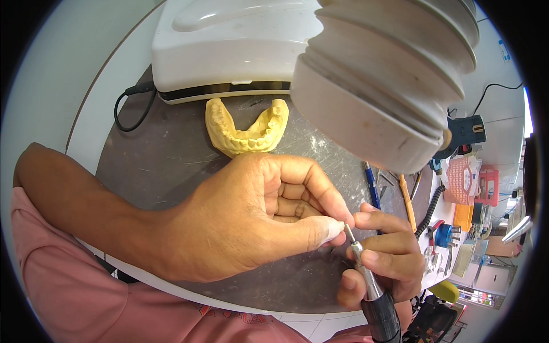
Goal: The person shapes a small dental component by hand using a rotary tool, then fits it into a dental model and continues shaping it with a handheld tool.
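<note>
Here is the slim, pen-shaped rotary handpiece, silver metal at the front and black behind, slanting up from the lower edge just right of centre. The right hand has it firmly in its fingers, wrapped around the silver section, and the thin metal bit points up and to the left. And right at that bit comes the left hand, arched across the middle, thumb and forefinger brought together at the tips, the other fingers curled behind. The thumb's end shows whitish; whether a small piece sits in that pinch, I cannot tell, the fingertips hide it.

Just beyond the left hand's knuckles sits a pale yellow, horseshoe-shaped dental model, its row of teeth toward the person, resting on the scratched dark grey tabletop. Behind it, a glossy white, rounded machine housing with a black strip along its lower front. Looming at upper right, a wide off-white ribbed hose hangs over the bench.

Out to the right lie a blue pen-like tool, a tan-handled tool and a black coiled cord, with a pink perforated plastic basket farther off.
</note>
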Demonstrator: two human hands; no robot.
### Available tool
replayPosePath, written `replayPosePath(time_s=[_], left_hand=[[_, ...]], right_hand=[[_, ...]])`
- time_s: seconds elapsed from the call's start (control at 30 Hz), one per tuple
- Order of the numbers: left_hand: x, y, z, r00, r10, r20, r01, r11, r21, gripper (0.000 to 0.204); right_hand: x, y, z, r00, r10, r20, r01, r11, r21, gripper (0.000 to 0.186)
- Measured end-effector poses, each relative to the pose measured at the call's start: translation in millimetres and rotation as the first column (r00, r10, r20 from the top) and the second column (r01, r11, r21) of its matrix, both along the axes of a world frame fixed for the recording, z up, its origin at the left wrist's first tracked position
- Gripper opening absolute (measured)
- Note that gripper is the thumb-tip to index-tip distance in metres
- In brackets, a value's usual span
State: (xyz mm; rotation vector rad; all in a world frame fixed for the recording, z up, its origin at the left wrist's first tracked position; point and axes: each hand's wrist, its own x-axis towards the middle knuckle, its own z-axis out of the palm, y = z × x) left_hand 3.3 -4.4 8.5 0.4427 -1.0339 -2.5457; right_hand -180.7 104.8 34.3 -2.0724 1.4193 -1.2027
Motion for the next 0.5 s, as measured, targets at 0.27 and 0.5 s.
replayPosePath(time_s=[0.27,0.5], left_hand=[[-0.2,-0.6,3.3,1.000,-0.002,0.002,0.002,1.000,0.020,0.016],[-1.9,-0.4,-1.0,1.000,0.001,-0.006,-0.001,1.000,0.007,0.015]], right_hand=[[-0.1,1.2,3.2,1.000,-0.007,-0.009,0.007,1.000,0.008,0.031],[0.2,-2.0,0.3,1.000,-0.005,-0.007,0.005,1.000,-0.026,0.029]])
